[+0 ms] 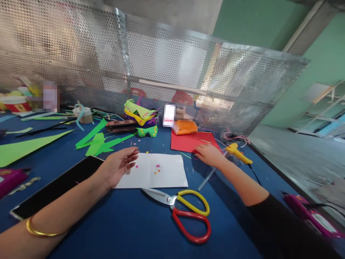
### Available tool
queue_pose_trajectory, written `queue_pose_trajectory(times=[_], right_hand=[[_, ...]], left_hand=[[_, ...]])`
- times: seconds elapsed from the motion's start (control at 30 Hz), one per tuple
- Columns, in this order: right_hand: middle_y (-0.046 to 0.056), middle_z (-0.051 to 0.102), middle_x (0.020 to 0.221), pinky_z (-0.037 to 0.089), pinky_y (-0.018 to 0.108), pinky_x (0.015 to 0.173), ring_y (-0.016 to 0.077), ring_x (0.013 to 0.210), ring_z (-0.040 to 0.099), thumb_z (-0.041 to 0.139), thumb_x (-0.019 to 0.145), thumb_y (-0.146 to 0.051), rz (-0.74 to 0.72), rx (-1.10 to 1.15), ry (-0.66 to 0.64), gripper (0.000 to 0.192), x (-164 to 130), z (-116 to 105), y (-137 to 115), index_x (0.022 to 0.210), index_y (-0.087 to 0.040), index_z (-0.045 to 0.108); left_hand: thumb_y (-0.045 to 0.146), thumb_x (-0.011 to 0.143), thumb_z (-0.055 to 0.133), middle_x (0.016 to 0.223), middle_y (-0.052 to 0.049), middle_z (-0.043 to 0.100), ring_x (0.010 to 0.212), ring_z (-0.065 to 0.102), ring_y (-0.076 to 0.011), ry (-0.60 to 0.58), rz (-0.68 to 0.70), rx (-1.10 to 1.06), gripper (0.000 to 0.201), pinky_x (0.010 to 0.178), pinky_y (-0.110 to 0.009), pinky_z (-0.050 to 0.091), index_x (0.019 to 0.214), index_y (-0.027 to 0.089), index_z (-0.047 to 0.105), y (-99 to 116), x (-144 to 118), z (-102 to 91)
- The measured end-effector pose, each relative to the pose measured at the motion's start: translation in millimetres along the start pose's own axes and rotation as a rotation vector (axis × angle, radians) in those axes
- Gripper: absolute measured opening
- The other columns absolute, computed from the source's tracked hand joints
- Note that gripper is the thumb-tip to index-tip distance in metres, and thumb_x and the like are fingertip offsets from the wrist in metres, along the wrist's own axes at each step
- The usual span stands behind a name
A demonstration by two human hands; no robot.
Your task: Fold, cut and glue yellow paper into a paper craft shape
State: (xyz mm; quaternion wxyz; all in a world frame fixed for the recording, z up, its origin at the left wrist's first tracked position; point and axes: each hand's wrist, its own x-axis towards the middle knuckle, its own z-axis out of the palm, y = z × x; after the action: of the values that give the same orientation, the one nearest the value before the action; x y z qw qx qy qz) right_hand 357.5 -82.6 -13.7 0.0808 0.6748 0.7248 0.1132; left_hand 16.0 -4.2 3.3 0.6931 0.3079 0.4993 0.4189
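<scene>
No text, number or sign is legible; the marking on the red container point(16, 106) is too blurred to read.

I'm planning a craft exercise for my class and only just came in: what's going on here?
At a blue table, a person's left hand is at the left side of a white sheet that has small coloured scraps on it. The right hand is at the near edge of a red sheet; whether its fingers grip it is unclear. Scissors lie unheld nearer the person, and a yellow glue gun lies to the right.
</scene>
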Motion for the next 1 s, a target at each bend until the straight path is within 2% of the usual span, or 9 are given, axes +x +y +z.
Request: queue_pose_trajectory(times=[0.23, 0.43, 0.53, 0.6, 0.7, 0.83, 0.9, 1.0], right_hand=[[0.018, 0.071, 0.096, 0.042, 0.032, 0.082, 0.0233, 0.091, 0.067, 0.041, 0.098, -0.02, -0.094, -0.084, -0.021, 0.028, 7, 14, 3, 0.097, -0.009, 0.067], [0.015, 0.071, 0.096, 0.045, 0.032, 0.081, 0.0211, 0.09, 0.067, 0.043, 0.096, -0.012, -0.101, -0.1, -0.053, 0.022, 8, 16, 10, 0.104, -0.011, 0.064], [0.01, 0.067, 0.105, 0.05, 0.038, 0.085, 0.0203, 0.094, 0.065, 0.051, 0.097, -0.024, -0.06, -0.099, -0.075, 0.02, 9, 17, 12, 0.11, -0.014, 0.062], [0.008, 0.063, 0.115, 0.053, 0.042, 0.084, 0.0208, 0.098, 0.064, 0.057, 0.094, -0.033, -0.028, -0.096, -0.084, 0.028, 10, 17, 13, 0.117, -0.016, 0.059], [0.009, 0.06, 0.12, 0.054, 0.043, 0.084, 0.0216, 0.099, 0.063, 0.059, 0.093, -0.035, -0.004, -0.084, -0.089, 0.033, 10, 18, 15, 0.121, -0.016, 0.057], [0.01, 0.067, 0.113, 0.052, 0.037, 0.084, 0.0206, 0.096, 0.066, 0.051, 0.097, -0.025, -0.011, -0.06, -0.079, 0.025, 10, 17, 16, 0.118, -0.016, 0.061], [0.012, 0.07, 0.111, 0.05, 0.031, 0.084, 0.0208, 0.097, 0.067, 0.044, 0.097, -0.016, -0.014, -0.051, -0.069, 0.029, 10, 17, 17, 0.118, -0.016, 0.064], [0.013, 0.072, 0.112, 0.048, 0.029, 0.082, 0.0214, 0.098, 0.068, 0.042, 0.094, -0.013, -0.014, -0.042, -0.06, 0.034, 10, 18, 19, 0.12, -0.017, 0.064]], left_hand=[[0.009, 0.084, 0.064, 0.076, -0.002, 0.069, 0.061, 0.064, -0.0076, -0.053, 0.041, -0.022, 0.009, 0.053, -0.017, 0.051, 0.086, 0.011, 0.072, 7, -1, -2.1], [0.007, 0.088, 0.059, 0.074, -0.001, 0.068, 0.057, 0.064, -0.0072, -0.051, 0.033, -0.007, 0.012, 0.049, -0.017, 0.051, 0.085, 0.011, 0.07, 7, 6, -4.7], [0.007, 0.088, 0.059, 0.073, -0.001, 0.068, 0.057, 0.064, -0.0072, -0.058, 0.03, -0.007, 0.012, 0.05, -0.017, 0.052, 0.086, 0.01, 0.07, 8, 8, -5.6], [0.007, 0.088, 0.059, 0.073, -0.001, 0.068, 0.057, 0.065, -0.0071, -0.061, 0.032, -0.012, 0.012, 0.05, -0.017, 0.052, 0.086, 0.01, 0.07, 9, 9, -5.5], [0.007, 0.088, 0.058, 0.072, -0.001, 0.068, 0.056, 0.065, -0.0072, -0.063, 0.041, -0.028, 0.013, 0.049, -0.017, 0.052, 0.085, 0.01, 0.07, 13, 8, -5.1], [0.007, 0.089, 0.056, 0.072, -0.001, 0.068, 0.056, 0.065, -0.0074, -0.07, 0.042, -0.05, 0.015, 0.049, -0.017, 0.052, 0.086, 0.011, 0.07, 16, 8, -6.8], [0.007, 0.088, 0.057, 0.072, -0.001, 0.069, 0.057, 0.065, -0.0079, -0.078, 0.036, -0.057, 0.014, 0.049, -0.017, 0.052, 0.086, 0.011, 0.07, 16, 8, -8.2], [0.007, 0.086, 0.059, 0.072, -0.002, 0.069, 0.057, 0.065, -0.0086, -0.09, 0.028, -0.061, 0.012, 0.048, -0.018, 0.052, 0.085, 0.011, 0.07, 15, 8, -9.1]])
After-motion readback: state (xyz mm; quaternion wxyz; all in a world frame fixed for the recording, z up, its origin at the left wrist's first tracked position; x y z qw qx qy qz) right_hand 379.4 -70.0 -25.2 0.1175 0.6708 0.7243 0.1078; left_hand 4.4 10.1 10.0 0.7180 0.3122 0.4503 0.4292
